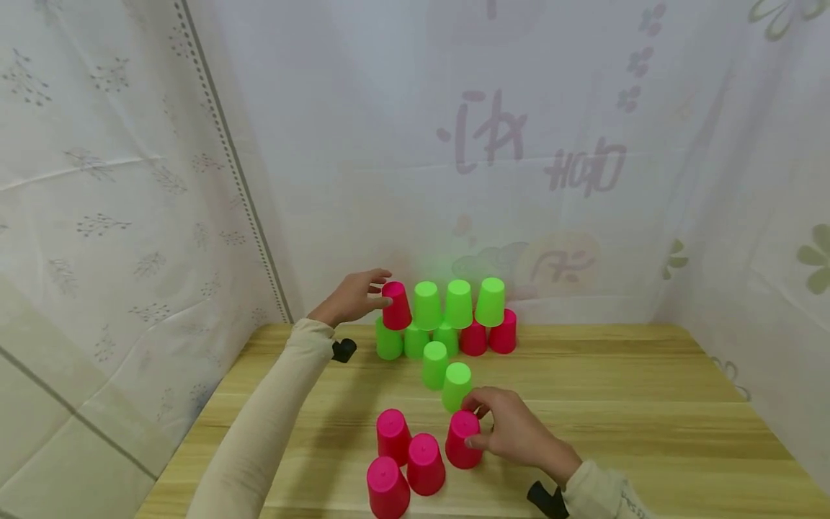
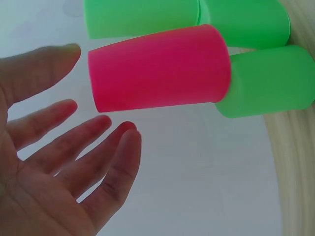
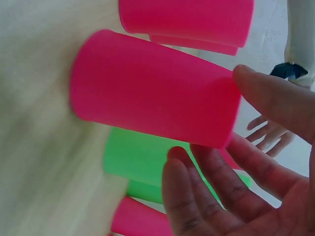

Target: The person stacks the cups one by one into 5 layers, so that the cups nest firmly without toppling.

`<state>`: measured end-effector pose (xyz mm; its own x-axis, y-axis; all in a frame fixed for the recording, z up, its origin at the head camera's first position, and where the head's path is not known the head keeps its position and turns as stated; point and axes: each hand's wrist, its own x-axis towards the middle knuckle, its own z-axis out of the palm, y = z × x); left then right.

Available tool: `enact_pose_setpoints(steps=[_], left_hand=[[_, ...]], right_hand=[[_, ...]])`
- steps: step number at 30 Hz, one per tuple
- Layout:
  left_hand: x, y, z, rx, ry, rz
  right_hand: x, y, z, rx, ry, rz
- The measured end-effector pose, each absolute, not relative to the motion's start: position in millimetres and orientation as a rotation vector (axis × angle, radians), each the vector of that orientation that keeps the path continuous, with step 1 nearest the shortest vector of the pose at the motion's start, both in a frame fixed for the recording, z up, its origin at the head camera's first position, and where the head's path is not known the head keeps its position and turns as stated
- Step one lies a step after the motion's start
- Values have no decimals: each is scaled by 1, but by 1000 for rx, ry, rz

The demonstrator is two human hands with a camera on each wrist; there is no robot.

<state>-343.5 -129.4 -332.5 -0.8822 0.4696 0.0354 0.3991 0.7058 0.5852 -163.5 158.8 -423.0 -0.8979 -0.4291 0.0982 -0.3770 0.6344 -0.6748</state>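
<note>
Beside the upside-down pink cup (image 1: 397,308) at the left end of the upper row is my left hand (image 1: 353,298). The left wrist view shows a gap between its loosely spread fingers and that pink cup (image 2: 160,71), which rests on the lower row. My right hand (image 1: 512,429) holds another upside-down pink cup (image 1: 461,443) near its top, thumb on one side and fingers on the other; this cup (image 3: 152,88) stands on the table. Three green cups (image 1: 459,304) complete the upper row.
Below that row stand green cups (image 1: 389,340) and two pink cups (image 1: 503,331), close to the back curtain (image 1: 363,180). Two green cups (image 1: 435,366) stand mid-table. Three pink cups (image 1: 425,465) sit near the front of the wooden table (image 1: 616,411), left of my right hand.
</note>
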Motion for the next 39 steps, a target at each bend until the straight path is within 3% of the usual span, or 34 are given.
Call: enact_pose_setpoints(steps=[9, 20, 30, 39], left_hand=[[-305, -157, -357, 697, 2896, 1159], [-243, -154, -415, 721, 2769, 1274], [-219, -156, -439, 827, 2444, 1259], [-211, -154, -446, 799, 2323, 1255]], right_hand=[[-164, 162, -442, -600, 2678, -1304], [-168, 164, -452, -620, 2567, -1408], [-175, 162, -439, -710, 2583, -1380], [-187, 168, -404, -778, 2639, -1292]])
